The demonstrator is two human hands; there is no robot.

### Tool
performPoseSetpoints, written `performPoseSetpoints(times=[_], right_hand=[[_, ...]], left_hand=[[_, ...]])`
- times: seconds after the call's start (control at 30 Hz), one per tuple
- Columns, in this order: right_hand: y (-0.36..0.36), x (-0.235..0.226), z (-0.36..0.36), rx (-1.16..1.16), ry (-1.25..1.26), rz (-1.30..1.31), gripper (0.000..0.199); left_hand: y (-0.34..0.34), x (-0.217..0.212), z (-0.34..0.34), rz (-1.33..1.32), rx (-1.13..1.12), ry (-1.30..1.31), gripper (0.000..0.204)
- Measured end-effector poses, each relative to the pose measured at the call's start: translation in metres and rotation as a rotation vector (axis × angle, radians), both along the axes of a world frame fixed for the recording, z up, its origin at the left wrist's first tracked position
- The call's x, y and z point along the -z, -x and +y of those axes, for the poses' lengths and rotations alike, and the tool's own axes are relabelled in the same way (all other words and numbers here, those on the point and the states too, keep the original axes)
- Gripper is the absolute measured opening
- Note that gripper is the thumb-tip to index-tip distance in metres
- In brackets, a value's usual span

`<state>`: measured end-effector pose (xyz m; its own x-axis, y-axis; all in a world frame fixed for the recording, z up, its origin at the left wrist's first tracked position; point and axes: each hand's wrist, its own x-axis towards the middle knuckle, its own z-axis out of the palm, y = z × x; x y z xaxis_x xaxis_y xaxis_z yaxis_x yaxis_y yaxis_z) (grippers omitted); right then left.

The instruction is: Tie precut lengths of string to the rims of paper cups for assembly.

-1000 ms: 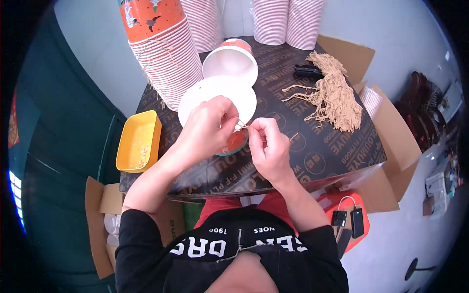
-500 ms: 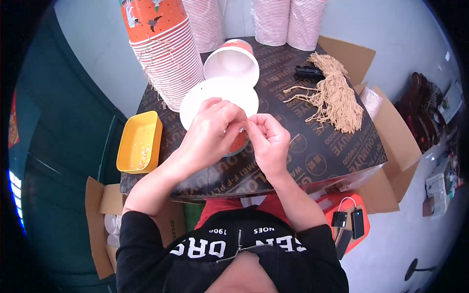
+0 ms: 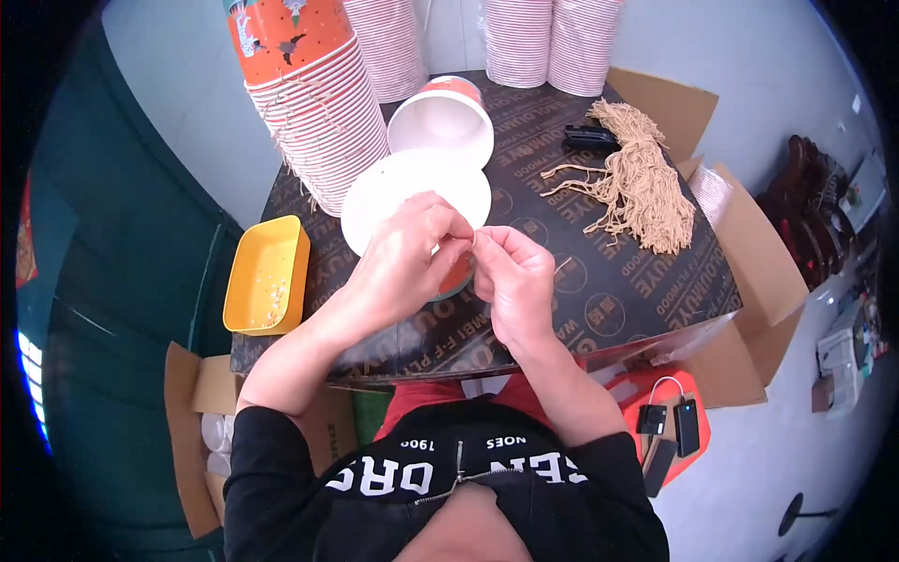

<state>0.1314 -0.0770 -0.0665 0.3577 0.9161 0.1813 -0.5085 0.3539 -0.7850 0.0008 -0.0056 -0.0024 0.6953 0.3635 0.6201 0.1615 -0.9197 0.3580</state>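
Observation:
My left hand (image 3: 412,245) and my right hand (image 3: 513,281) meet fingertip to fingertip over a paper bucket. Both are closed in a pinch on what looks like a thin tan string (image 3: 475,238), mostly hidden by the fingers. The bucket is white inside (image 3: 384,187) and tilted, its opening facing away from me. Below my fingers a bit of its orange and teal outside (image 3: 453,277) shows. Another bucket (image 3: 440,126) lies on its side just behind it. A tall stack of nested orange buckets (image 3: 318,112), with strings hanging from their sides, stands at the left.
A yellow tray (image 3: 267,276) with small bits in it sits at the table's left edge. On the right lie a bundle of tan strings (image 3: 646,197) and a black object (image 3: 592,139). More bucket stacks (image 3: 520,42) stand at the back. Cardboard boxes (image 3: 749,290) flank the dark table (image 3: 646,309).
My hands stay pinched together at nearly the same spot. The right hand has turned slightly, its fingers curling in more. The bucket beneath has barely shifted.

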Motion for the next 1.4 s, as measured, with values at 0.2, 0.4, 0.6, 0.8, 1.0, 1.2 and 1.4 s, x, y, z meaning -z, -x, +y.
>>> performPoseSetpoints(times=[0.2, 0.4, 0.6, 0.8, 1.0, 1.2, 1.4], right_hand=[[-0.002, 0.0, -0.005, -0.102, 0.016, 0.119, 0.017], [0.001, 0.0, -0.007, -0.106, 0.013, 0.146, 0.02], [-0.001, 0.0, -0.009, -0.103, 0.002, 0.105, 0.02], [-0.016, 0.011, -0.018, 0.273, -0.065, -0.271, 0.02], [-0.024, 0.023, -0.033, 0.355, -0.049, -0.423, 0.01], [-0.026, 0.027, -0.031, 0.418, -0.01, -0.675, 0.015], [-0.011, -0.005, -0.01, 0.348, -0.207, -0.967, 0.039]], left_hand=[[-0.002, 0.001, -0.004, 0.007, -0.018, -0.078, 0.014], [-0.006, 0.006, -0.009, 0.005, -0.075, -0.385, 0.015], [-0.005, 0.007, -0.009, -0.006, -0.086, -0.376, 0.014], [0.006, -0.002, -0.003, -0.018, -0.078, 0.087, 0.013], [0.006, -0.004, -0.004, 0.031, -0.164, 0.21, 0.005], [0.002, -0.001, -0.002, 0.026, -0.258, 0.258, 0.003], [0.003, 0.006, -0.009, -0.147, -0.078, 0.518, 0.012]])
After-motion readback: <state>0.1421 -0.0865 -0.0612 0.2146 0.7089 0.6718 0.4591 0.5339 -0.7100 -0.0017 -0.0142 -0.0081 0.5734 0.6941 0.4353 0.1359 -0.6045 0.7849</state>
